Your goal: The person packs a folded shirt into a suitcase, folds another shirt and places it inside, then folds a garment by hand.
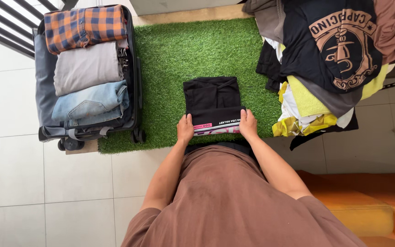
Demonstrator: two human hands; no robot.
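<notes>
Both hands are down on a folded black shirt [212, 98] sitting at the near edge of the green turf mat [170, 50], about mid-width. Left hand [185, 129] grips the shirt's near left corner, right hand [248, 124] the near right one, fingers pressed together and curled over the folded-up bottom band. Open suitcase [132, 68] off the mat's left edge holds a plaid shirt [84, 26], grey top [87, 66] and jeans [90, 104]. Clothes pile [325, 59] covers the right edge.
</notes>
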